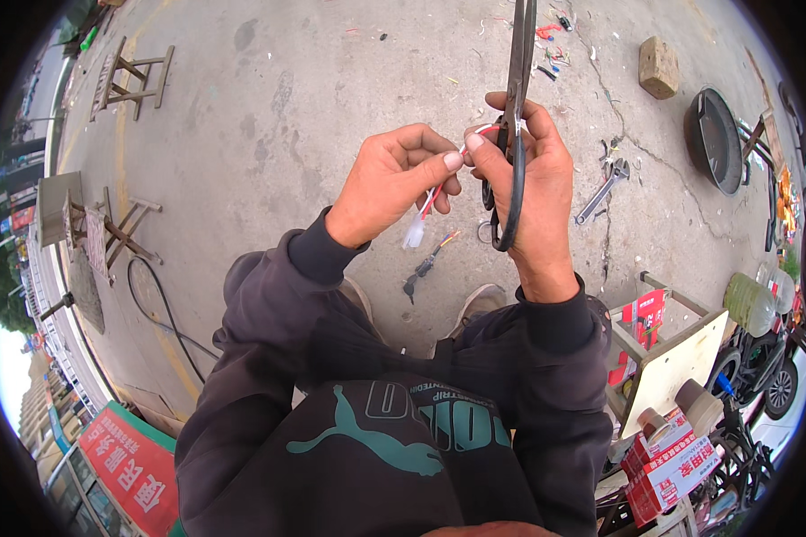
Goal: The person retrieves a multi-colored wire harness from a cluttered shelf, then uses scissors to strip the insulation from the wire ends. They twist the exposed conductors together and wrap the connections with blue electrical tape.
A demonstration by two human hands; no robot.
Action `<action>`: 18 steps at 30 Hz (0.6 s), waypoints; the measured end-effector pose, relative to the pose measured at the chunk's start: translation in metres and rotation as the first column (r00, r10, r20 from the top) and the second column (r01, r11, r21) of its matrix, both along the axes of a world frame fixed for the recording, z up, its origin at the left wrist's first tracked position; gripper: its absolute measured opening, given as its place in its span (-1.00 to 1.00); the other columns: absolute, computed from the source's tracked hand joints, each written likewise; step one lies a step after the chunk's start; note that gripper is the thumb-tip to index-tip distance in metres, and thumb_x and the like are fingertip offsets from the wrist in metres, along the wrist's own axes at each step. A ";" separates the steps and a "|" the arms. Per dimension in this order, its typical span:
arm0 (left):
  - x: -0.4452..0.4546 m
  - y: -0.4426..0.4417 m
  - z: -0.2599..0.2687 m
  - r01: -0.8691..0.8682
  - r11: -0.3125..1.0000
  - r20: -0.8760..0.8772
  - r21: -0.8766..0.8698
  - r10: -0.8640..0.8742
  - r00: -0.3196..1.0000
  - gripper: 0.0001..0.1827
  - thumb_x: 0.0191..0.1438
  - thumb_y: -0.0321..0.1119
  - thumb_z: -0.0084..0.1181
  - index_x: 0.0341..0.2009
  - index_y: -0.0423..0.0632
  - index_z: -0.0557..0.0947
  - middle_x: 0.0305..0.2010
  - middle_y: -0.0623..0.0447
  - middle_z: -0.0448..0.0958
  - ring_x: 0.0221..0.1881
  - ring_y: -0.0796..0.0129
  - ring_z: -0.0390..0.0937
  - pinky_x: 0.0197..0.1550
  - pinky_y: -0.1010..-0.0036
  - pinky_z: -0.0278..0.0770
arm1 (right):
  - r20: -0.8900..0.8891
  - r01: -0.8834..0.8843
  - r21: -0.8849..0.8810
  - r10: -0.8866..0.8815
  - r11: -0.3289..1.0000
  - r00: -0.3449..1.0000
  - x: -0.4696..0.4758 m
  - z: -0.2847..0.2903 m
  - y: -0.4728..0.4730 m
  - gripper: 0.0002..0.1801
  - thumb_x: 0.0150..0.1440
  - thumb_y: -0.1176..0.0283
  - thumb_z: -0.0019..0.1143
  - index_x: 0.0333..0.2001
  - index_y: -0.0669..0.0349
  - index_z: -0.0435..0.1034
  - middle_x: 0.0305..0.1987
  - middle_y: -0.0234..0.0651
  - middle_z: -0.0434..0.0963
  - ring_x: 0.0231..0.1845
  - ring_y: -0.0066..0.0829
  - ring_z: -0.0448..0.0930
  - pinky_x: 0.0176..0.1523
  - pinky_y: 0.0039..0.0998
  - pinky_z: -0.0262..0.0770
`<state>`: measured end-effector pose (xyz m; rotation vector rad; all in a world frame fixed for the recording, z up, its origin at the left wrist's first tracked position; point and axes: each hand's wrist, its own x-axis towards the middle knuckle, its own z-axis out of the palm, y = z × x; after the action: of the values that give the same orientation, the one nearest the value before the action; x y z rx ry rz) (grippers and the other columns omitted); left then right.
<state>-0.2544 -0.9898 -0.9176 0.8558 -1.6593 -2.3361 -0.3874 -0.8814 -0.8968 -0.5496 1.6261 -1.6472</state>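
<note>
My left hand [403,174] pinches thin red and white electrical wires [435,194] that end below it in a translucent white plug connector [414,233]. Thumb and fingertips of my right hand [534,174] grip the same wires close beside it. Large scissors with black handles [518,87] also rest in my right hand, their blades pointing away from me and looking closed. On the concrete between my shoes lies a black cable connector [419,274] with several coloured bare-ended wires.
An adjustable wrench [603,192] lies on the ground at right, near a black pan [714,141] and a wooden block [658,67]. Wire scraps [551,32] litter the far floor. A wooden stool [678,369] stands near right; folding stools [134,79] and a black hose [168,305] are at left.
</note>
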 end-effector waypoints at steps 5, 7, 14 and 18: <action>0.011 0.011 -0.004 -0.278 0.960 -0.138 -0.026 0.272 0.952 -0.77 0.28 -0.25 0.08 -0.10 -0.12 0.52 -0.28 0.03 0.63 -0.18 0.40 0.58 -0.32 0.54 0.50 | 0.124 0.045 -0.016 -0.042 0.999 0.991 0.019 0.008 0.003 -0.54 0.10 0.57 0.24 0.08 0.34 0.31 -0.31 -0.28 0.57 -0.33 -0.54 0.63 -0.29 -0.59 0.51; 0.015 0.008 -0.001 -0.301 0.953 -0.215 0.038 0.302 0.929 -0.77 0.30 -0.24 0.04 -0.08 -0.12 0.49 -0.25 0.01 0.61 -0.15 0.40 0.56 -0.32 0.53 0.51 | 0.174 0.070 -0.017 -0.066 0.997 0.983 0.021 0.006 0.002 -0.54 0.11 0.55 0.25 0.08 0.33 0.31 -0.32 -0.31 0.56 -0.35 -0.53 0.64 -0.32 -0.59 0.49; 0.039 -0.008 0.008 -0.280 0.937 -0.256 0.210 0.329 0.909 -0.75 0.33 -0.20 -0.02 -0.08 -0.12 0.42 -0.54 0.18 0.33 -0.52 0.54 0.32 -0.51 0.61 0.31 | -0.425 -0.033 0.138 0.089 0.990 0.901 0.025 -0.009 -0.003 -0.58 0.20 0.48 0.15 0.11 0.34 0.30 -0.24 -0.24 0.55 -0.25 -0.48 0.59 -0.20 -0.44 0.50; 0.035 -0.014 0.012 -0.437 0.899 -0.256 -0.006 0.421 0.870 -0.73 0.35 -0.22 -0.03 -0.07 -0.19 0.43 -0.60 0.23 0.24 -0.57 0.61 0.20 -0.56 0.63 0.17 | -0.790 -0.077 0.219 0.223 0.973 0.571 0.030 0.004 0.007 -0.49 0.03 0.61 0.24 0.10 0.25 0.34 -0.18 -0.14 0.52 -0.19 -0.22 0.58 -0.14 -0.31 0.49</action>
<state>-0.2198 -1.0034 -0.9057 0.7830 -1.2770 -1.9779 -0.3573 -0.8741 -0.8924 -1.4857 2.2396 -1.1373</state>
